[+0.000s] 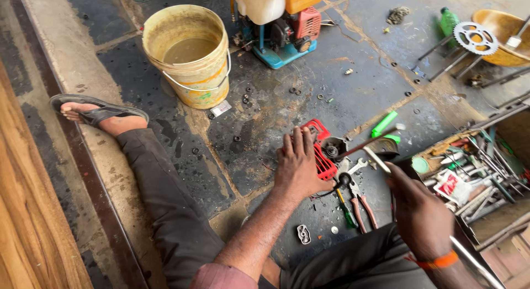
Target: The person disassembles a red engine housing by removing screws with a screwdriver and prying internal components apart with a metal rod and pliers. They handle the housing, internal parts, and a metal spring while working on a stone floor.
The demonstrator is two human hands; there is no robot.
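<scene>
You sit on the oily floor (342,90) by the yellow bucket (189,54); your left hand (298,164) lies flat, released, on the red engine cover (320,151), still unassembled; your right hand (420,211) clenches a thin metal rod (377,159) beside scattered pliers (361,203).

Daylight fills the spot, soft and even, brightest toward the top right, where the yellow bowl (499,29) and the stone floor (353,73) look washed out. Shadows are faint and short; the bucket (187,54) throws only a thin dark rim at its base. The right hand (420,211) and the rod (475,261) it grips smear a little (motion, not focus). Straight lines bow near the left edge along the wood (27,211). The middle stays sharp.
</scene>
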